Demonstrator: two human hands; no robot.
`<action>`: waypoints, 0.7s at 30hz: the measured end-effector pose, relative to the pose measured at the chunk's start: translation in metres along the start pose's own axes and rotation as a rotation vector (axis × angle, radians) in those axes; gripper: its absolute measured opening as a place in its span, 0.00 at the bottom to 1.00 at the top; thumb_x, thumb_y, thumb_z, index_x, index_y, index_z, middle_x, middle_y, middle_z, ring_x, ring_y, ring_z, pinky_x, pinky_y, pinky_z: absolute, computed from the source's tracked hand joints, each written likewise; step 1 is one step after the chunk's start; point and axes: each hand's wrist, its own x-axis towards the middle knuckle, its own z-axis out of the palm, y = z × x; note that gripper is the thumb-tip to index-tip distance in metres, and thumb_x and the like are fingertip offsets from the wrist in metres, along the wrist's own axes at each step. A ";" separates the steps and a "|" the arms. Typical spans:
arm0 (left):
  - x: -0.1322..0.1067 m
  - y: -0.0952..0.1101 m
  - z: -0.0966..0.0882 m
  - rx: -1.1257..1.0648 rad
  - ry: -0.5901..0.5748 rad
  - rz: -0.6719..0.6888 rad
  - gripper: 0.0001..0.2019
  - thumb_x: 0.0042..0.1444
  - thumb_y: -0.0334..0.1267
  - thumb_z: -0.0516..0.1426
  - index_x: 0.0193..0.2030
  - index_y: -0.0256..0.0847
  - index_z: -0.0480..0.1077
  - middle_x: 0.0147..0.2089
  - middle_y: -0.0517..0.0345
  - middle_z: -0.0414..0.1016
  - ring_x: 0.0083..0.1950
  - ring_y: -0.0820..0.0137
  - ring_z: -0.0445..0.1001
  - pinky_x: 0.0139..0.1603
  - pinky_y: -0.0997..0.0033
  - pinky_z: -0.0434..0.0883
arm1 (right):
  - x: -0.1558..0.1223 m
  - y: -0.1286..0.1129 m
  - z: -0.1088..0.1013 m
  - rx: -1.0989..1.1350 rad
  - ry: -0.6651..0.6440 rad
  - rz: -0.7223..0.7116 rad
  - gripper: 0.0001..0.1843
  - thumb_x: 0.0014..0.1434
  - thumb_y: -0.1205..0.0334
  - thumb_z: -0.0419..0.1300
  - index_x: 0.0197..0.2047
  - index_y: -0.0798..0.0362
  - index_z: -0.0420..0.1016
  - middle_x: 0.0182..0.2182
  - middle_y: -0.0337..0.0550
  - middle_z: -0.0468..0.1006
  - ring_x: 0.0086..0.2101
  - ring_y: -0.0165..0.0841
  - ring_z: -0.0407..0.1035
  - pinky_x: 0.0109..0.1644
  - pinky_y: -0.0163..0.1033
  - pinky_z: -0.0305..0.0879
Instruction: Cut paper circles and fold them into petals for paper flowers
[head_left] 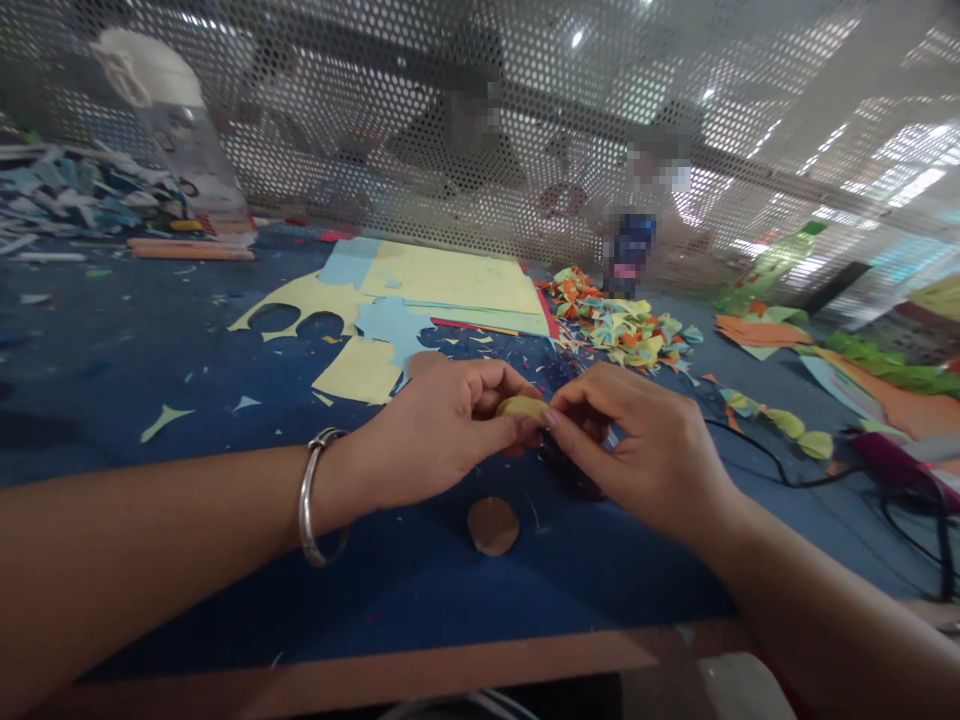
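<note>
Between my two hands is a small piece of yellow paper [523, 407], bent or folded, pinched by the fingertips from both sides. My left hand [442, 425], with a silver bangle at the wrist, grips its left part. My right hand [645, 440] has thumb and finger closed on its right end. Below them a brown paper disc [493, 526] lies flat on the blue table [247, 580]. A second round piece [426, 363] shows partly behind my left hand. Under my right hand sits a dark object [574, 470], mostly hidden, whose kind I cannot make out.
Cut yellow sheets [450, 272] and blue paper [390, 325] lie ahead. Folded paper pieces [630, 325] are heaped to the right, near a cable [780, 475] and a green bottle [784, 262]. A clear bottle [195, 150] stands left. A perforated metal screen [322, 130] borders the back, with people beyond.
</note>
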 end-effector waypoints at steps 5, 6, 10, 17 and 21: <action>0.002 -0.005 0.000 -0.004 0.023 0.017 0.06 0.58 0.35 0.63 0.38 0.40 0.70 0.34 0.59 0.83 0.35 0.72 0.80 0.39 0.73 0.75 | -0.001 0.001 -0.001 0.002 -0.003 0.012 0.06 0.64 0.68 0.59 0.33 0.52 0.73 0.29 0.38 0.74 0.26 0.27 0.67 0.32 0.34 0.64; 0.003 -0.005 -0.001 -0.001 0.023 0.020 0.05 0.58 0.35 0.63 0.38 0.40 0.70 0.34 0.59 0.83 0.35 0.72 0.80 0.39 0.73 0.75 | -0.001 0.001 -0.001 -0.003 -0.006 0.020 0.06 0.64 0.67 0.60 0.33 0.52 0.73 0.29 0.38 0.74 0.26 0.27 0.67 0.32 0.35 0.64; 0.003 -0.007 -0.002 0.014 0.020 0.025 0.05 0.59 0.34 0.62 0.37 0.40 0.69 0.35 0.57 0.84 0.37 0.70 0.81 0.39 0.72 0.76 | -0.001 0.002 0.000 -0.004 -0.015 0.058 0.05 0.64 0.64 0.61 0.35 0.53 0.74 0.30 0.38 0.74 0.26 0.27 0.67 0.32 0.36 0.63; 0.001 -0.008 -0.004 0.109 0.023 0.079 0.05 0.59 0.36 0.61 0.39 0.41 0.69 0.35 0.57 0.84 0.38 0.68 0.82 0.41 0.70 0.77 | 0.003 0.001 -0.001 0.109 -0.057 0.028 0.06 0.65 0.67 0.59 0.36 0.53 0.76 0.30 0.39 0.75 0.27 0.28 0.68 0.32 0.35 0.65; 0.004 -0.009 -0.012 0.342 0.035 0.130 0.06 0.60 0.42 0.61 0.38 0.42 0.72 0.33 0.58 0.84 0.35 0.68 0.82 0.37 0.71 0.77 | 0.004 0.001 -0.001 0.109 -0.063 0.068 0.06 0.65 0.66 0.59 0.34 0.52 0.75 0.28 0.39 0.75 0.27 0.29 0.68 0.31 0.35 0.64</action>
